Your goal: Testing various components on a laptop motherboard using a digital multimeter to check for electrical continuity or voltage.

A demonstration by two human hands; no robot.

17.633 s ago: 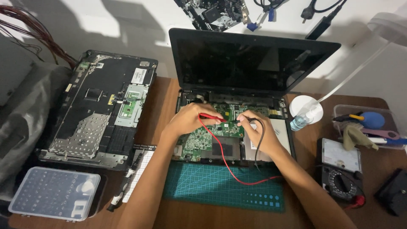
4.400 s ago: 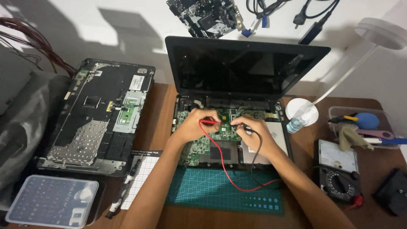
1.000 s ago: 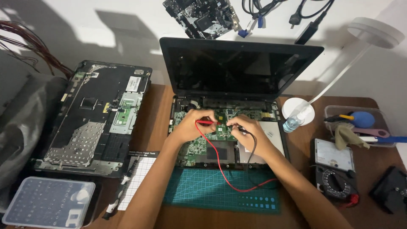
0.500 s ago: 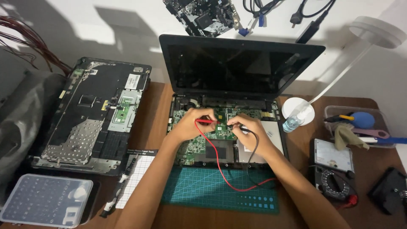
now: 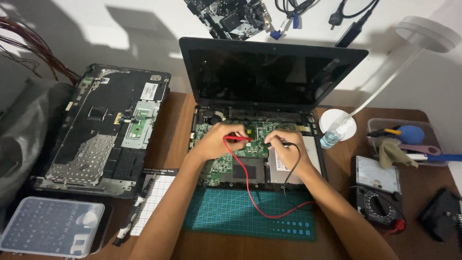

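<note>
The left hand point(image 5: 215, 141) pinches a red probe point(image 5: 237, 138), tip on the green board point(image 5: 256, 139). Just beside it, the right hand point(image 5: 284, 147) grips a black probe point(image 5: 286, 143).

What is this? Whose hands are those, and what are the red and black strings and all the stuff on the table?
The picture comes from a camera worn on a person's head, looking down at their own two hands. In the middle sits an opened laptop with its keyboard cover off, so you see the green circuit board inside. The left hand holds a red probe, and the right hand holds a black probe. Their wires run to a meter on the right. A green cutting mat lies in front. To the left are a removed laptop cover and a clear plastic box. A white lamp stands at the right.
</note>
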